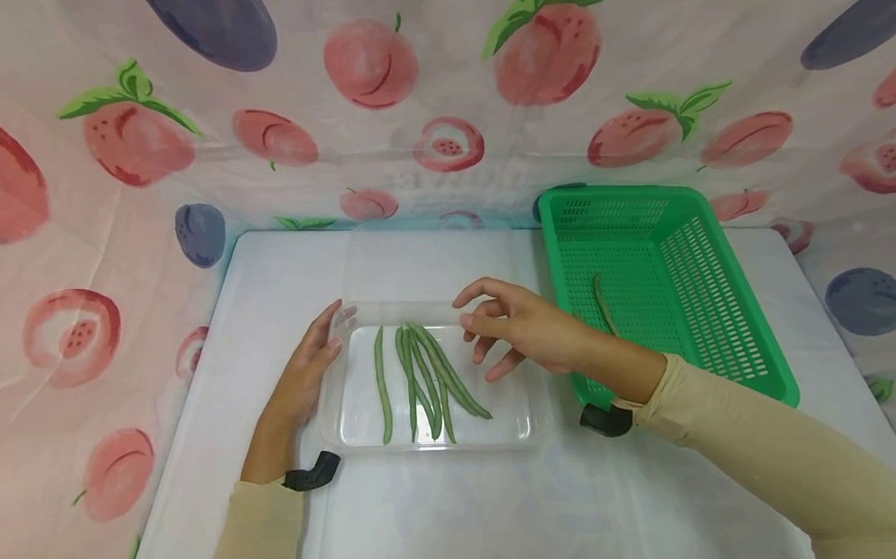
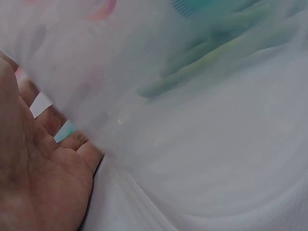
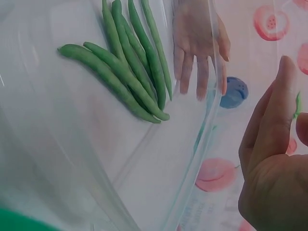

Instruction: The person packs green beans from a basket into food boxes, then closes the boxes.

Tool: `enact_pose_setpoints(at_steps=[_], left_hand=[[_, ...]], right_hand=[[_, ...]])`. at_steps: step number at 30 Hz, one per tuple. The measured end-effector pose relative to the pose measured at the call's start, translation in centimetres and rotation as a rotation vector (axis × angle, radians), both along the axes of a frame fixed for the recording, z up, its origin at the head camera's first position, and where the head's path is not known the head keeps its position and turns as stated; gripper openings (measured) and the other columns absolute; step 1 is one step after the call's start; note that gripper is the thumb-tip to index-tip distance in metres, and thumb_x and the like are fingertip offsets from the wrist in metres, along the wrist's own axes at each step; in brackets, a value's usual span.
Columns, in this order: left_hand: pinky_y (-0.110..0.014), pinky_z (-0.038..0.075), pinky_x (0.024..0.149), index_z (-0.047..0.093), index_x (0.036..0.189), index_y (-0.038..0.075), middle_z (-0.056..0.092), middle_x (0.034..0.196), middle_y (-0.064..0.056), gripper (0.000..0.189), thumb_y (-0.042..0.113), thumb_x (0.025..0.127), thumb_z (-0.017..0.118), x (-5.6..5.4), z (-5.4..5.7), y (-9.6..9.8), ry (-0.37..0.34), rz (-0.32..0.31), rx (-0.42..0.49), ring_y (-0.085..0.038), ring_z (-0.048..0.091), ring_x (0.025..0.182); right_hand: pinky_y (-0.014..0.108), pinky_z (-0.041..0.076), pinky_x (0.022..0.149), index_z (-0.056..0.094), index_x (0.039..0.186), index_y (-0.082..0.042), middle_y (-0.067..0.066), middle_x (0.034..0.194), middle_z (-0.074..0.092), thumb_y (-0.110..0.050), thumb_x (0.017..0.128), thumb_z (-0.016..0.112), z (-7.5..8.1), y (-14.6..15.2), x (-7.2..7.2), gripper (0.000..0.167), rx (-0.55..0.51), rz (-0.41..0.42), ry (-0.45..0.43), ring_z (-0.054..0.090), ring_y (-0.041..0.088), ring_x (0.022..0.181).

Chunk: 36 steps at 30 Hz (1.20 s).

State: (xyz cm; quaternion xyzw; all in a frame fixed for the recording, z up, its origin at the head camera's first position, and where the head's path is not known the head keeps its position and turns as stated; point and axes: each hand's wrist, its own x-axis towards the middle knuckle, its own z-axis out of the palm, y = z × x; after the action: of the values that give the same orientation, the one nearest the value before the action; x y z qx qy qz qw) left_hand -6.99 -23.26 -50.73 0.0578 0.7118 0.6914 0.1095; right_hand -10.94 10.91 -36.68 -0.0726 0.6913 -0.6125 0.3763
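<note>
A clear plastic container sits on the white table with several green beans inside. Most of them lie fanned together, while one bean is set apart on the left. My left hand rests along the container's left wall, fingers extended on its outer side; the right wrist view shows this left hand through the plastic. Over the container's right part hovers my right hand, fingers loosely bent and nothing between them. From the right wrist, the right hand appears beside the container, above the bunched beans.
A green plastic basket stands on the right, partly under my right forearm, with a green bean in it. Behind the container is a faint, clear rectangular piece. Fruit-printed cloth hangs along the back and sides of the table.
</note>
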Motion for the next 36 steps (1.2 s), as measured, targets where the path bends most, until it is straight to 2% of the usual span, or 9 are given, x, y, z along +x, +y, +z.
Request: enact_pose_setpoints(at_steps=[5,8,12,16,20,26,36], left_hand=[[-0.027,0.051,0.098,0.022,0.164,0.027,0.021,0.171,-0.006,0.058,0.021,0.11,0.042,0.0,0.1,0.0,-0.009,-0.002,0.008,-0.033,0.033,0.147],[-0.024,0.049,0.1,0.022,0.164,0.027,0.02,0.171,-0.006,0.058,0.019,0.11,0.042,0.0,0.0,0.0,-0.007,-0.005,0.004,-0.034,0.03,0.15],[-0.022,0.047,0.102,0.022,0.164,0.027,0.02,0.171,-0.005,0.058,0.018,0.11,0.041,-0.1,0.0,0.1,-0.002,-0.006,0.013,-0.036,0.026,0.152],[-0.023,0.049,0.1,0.022,0.164,0.027,0.02,0.171,-0.006,0.058,0.019,0.11,0.042,-0.1,0.0,0.1,-0.005,-0.006,0.02,-0.034,0.028,0.151],[-0.023,0.049,0.101,0.021,0.164,0.022,0.022,0.171,-0.007,0.059,0.022,0.11,0.043,-0.1,0.0,0.1,0.003,-0.005,0.013,-0.032,0.029,0.15],[-0.024,0.049,0.101,0.019,0.164,0.019,0.022,0.171,-0.004,0.059,0.023,0.11,0.043,0.0,-0.1,0.0,0.009,-0.006,-0.01,-0.033,0.03,0.15],[-0.024,0.048,0.101,0.02,0.164,0.022,0.021,0.171,-0.005,0.059,0.023,0.11,0.042,0.0,0.0,0.0,0.005,-0.008,-0.008,-0.035,0.026,0.152]], right_hand=[[0.051,0.062,0.071,0.053,0.132,-0.011,0.024,0.109,0.059,-0.02,0.103,0.062,0.7,1.0,-0.4,0.032,-0.011,-0.037,0.027,0.069,0.022,0.078],[0.051,0.062,0.072,0.053,0.132,-0.011,0.023,0.109,0.059,-0.02,0.103,0.062,1.5,2.2,-0.9,0.032,-0.02,-0.073,0.042,0.069,0.021,0.079],[0.048,0.063,0.073,0.052,0.132,-0.012,0.015,0.106,0.061,-0.022,0.103,0.062,2.4,4.4,-1.8,0.032,-0.032,-0.122,0.062,0.069,0.019,0.08],[0.046,0.063,0.075,0.052,0.132,-0.011,0.007,0.101,0.065,-0.023,0.103,0.063,3.2,6.9,-2.7,0.033,-0.042,-0.16,0.086,0.07,0.017,0.08],[0.046,0.063,0.076,0.054,0.13,-0.012,0.005,0.098,0.067,-0.022,0.101,0.065,3.5,9.2,-3.5,0.032,-0.027,-0.213,0.11,0.07,0.018,0.081],[0.041,0.063,0.078,0.056,0.127,-0.013,0.001,0.098,0.068,-0.018,0.102,0.064,2.7,12.4,-4.6,0.027,0.012,-0.277,0.106,0.069,0.018,0.085],[0.042,0.059,0.094,0.05,0.135,-0.013,-0.006,0.113,0.066,-0.028,0.102,0.063,-0.1,16.8,-6.4,0.038,0.199,-0.253,0.066,0.067,0.016,0.101]])
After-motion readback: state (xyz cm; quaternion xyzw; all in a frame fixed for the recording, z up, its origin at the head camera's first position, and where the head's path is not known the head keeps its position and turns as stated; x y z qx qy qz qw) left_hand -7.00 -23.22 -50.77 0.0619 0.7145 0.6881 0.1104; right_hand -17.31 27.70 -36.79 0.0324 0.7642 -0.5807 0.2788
